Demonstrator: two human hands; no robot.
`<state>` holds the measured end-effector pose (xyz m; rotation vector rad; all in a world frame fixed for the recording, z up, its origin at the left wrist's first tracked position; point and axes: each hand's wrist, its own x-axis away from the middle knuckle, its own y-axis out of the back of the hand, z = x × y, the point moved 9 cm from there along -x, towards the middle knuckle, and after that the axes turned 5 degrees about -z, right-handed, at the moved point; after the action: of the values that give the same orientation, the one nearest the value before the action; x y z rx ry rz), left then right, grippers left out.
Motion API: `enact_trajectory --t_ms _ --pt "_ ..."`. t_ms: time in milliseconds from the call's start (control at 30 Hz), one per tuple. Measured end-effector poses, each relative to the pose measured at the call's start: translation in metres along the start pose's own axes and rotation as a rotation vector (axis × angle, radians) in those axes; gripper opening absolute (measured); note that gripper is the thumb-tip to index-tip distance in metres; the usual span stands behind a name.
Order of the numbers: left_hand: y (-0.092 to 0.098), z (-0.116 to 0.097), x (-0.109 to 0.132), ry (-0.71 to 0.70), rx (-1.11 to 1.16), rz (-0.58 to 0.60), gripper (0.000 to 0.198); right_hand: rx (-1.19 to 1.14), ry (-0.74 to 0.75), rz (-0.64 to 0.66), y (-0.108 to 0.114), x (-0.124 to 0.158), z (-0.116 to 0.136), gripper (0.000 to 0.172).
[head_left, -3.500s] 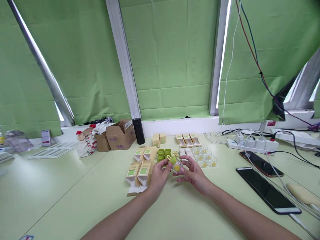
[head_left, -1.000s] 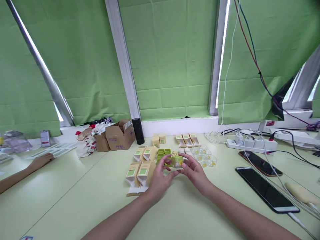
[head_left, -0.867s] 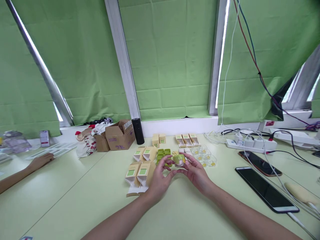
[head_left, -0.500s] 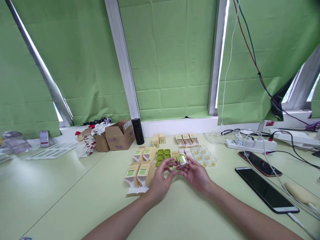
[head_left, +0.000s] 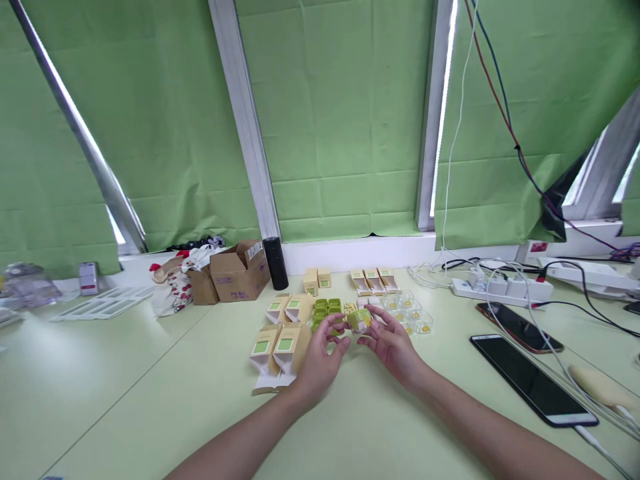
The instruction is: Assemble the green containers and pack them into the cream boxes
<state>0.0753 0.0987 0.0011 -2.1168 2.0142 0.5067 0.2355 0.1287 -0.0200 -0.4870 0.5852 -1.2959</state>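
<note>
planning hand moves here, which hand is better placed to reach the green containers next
Probably the left hand: it is nearer the green containers, while the right hand seems to grip the small clear box.

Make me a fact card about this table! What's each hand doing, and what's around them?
Right hand: holds a clear-and-green case
Left hand: fingertips by the case's left edge; touching unclear
Beside left hand: beige cartons with green squares
Beyond hands: green containers, clear cases with yellow marks
Far left: cardboard box, black cylinder
Right side: two phones, white power strip
</note>
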Motion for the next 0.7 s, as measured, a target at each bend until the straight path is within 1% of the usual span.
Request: enact_trajectory --t_ms 200,400,567,700 --pt "0.001 -0.002 -0.001 0.009 0.007 0.007 0.055 0.124 0.126 -0.052 0.004 0.001 0.010 0.063" --pt "0.004 0.004 -0.004 -0.022 -0.023 -0.022 0.060 0.265 0.228 -0.121 0.011 -0.001 0.016 0.070" --pt "0.002 0.005 -0.004 -0.028 -0.041 -0.010 0.060 0.346 0.325 -0.091 0.000 0.009 0.024 0.063" --pt "0.001 -0.002 -0.002 -0.046 -0.036 -0.002 0.059 0.393 0.363 -0.063 -0.012 0.018 0.028 0.060"
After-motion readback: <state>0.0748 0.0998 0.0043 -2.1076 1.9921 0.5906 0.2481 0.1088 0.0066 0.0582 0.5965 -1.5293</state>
